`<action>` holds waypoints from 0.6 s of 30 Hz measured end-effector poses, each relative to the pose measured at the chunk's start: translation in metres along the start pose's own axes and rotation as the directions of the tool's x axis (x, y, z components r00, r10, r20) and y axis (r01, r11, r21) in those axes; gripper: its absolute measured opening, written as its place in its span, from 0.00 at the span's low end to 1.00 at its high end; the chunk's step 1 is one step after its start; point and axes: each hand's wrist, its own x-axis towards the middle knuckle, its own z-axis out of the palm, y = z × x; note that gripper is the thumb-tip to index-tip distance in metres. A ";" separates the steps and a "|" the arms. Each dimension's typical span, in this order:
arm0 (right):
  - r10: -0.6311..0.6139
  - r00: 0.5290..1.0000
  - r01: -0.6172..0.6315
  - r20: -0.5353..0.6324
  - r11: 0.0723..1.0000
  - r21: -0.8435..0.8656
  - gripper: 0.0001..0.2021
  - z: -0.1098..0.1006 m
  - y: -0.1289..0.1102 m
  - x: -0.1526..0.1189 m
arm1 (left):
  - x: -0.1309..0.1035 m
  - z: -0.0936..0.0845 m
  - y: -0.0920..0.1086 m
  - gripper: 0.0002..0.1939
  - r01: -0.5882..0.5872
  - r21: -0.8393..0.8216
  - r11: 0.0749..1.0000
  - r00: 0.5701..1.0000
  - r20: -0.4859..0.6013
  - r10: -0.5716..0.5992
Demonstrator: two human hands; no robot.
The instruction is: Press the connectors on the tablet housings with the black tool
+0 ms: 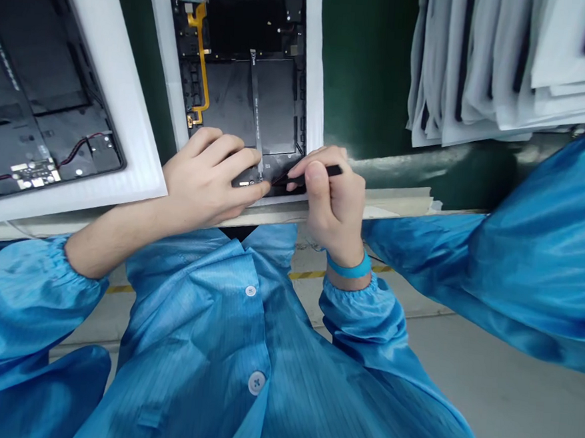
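Dark tool [315,176] gripped in right fingers [318,172]; open tablet housing [275,104] pressed by left fingers [257,156].

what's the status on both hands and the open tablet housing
Right hand: gripping black tweezers. Left hand: on open tablet housing, lower edge. Fingers partly hide that edge.
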 end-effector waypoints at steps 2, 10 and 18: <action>0.049 0.999 -0.049 0.002 0.998 0.030 0.21 0.003 -0.002 -0.002 | 0.005 -0.005 0.002 0.14 0.036 -0.010 0.999 0.998 0.042 -0.036; 0.113 0.992 -0.116 0.053 0.992 0.045 0.23 0.000 -0.007 0.001 | 0.018 -0.018 0.001 0.16 0.028 0.001 1.000 0.991 0.133 -0.028; 0.096 0.991 -0.098 0.093 0.995 0.016 0.24 0.001 -0.007 0.001 | 0.027 -0.018 0.017 0.09 0.293 -0.068 0.954 0.956 0.045 -0.291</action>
